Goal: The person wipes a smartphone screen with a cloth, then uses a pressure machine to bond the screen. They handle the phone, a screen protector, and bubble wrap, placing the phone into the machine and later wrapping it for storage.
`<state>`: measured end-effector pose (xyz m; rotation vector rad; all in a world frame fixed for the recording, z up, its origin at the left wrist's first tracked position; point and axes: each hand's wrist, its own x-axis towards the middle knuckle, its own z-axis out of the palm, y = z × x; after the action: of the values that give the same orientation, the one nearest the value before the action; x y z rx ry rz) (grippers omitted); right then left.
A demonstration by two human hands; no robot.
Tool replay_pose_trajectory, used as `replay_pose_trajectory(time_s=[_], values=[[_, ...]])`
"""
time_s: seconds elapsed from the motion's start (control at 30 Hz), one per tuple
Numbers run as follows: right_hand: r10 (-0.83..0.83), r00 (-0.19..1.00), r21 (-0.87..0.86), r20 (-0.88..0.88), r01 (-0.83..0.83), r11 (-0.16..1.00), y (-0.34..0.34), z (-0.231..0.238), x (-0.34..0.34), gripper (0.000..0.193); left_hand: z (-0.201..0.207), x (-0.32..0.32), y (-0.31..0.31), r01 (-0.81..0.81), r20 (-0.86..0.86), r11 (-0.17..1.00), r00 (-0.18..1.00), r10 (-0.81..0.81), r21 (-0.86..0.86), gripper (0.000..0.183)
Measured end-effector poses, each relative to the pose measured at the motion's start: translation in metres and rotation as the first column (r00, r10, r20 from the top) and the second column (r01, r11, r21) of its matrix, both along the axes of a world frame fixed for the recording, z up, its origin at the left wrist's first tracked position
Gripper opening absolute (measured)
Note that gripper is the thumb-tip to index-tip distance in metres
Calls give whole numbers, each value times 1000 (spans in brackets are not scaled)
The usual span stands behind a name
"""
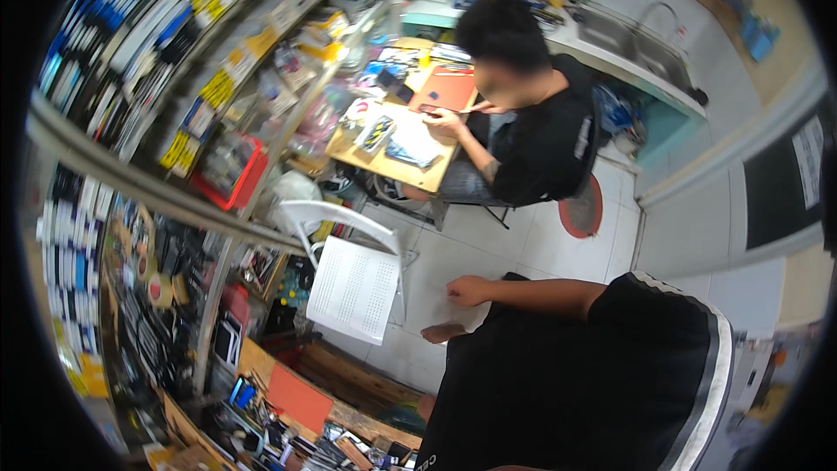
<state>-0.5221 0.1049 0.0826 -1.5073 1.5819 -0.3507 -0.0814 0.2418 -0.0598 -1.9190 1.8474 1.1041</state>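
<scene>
My right arm reaches across in a black sleeve, and my right hand (469,290) hangs above the floor tiles. Its fingers look curled in, with nothing visible in them, and it touches nothing. A white folding chair (356,283) is the nearest thing, to the left of the hand. My left hand does not show; a small patch of skin by the shirt's edge is too covered to name. Below my right hand, a bare foot (443,332) shows on the floor. My black shirt (575,384) with a white stripe fills the lower right.
A seated co-worker (545,135) holds a small dark thing over a lit wooden table (423,176). Crowded shelves (157,174) line the left. At lower left, a cluttered bench holds an orange mat (298,397). A sink (610,32) and a red-rimmed mat (581,208) lie right.
</scene>
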Motion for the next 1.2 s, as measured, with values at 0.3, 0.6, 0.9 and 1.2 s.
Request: replay_pose_trajectory(time_s=[0.3, 0.6, 0.9, 1.2], values=[[-735, 664, 79, -137, 747, 660, 260, -62, -186, 28, 4, -189, -93, 40, -263, 999, 964, -36, 11, 32], [-990, -103, 184, -93, 976, -118, 499, -87, -314, 24, 20, -552, -74, 462, -458, 887, 785, -418, -17, 29], [-998, -1, 261, 64, 965, 16, 438, -98, -436, 29, -47, -618, -90, 985, 217, 169, 174, -960, -44, 22], [-844, 503, 184, -186, 861, 473, 337, -67, -664, 34, -47, -734, -85, 346, -251, 912, 924, -289, 223, 24]])
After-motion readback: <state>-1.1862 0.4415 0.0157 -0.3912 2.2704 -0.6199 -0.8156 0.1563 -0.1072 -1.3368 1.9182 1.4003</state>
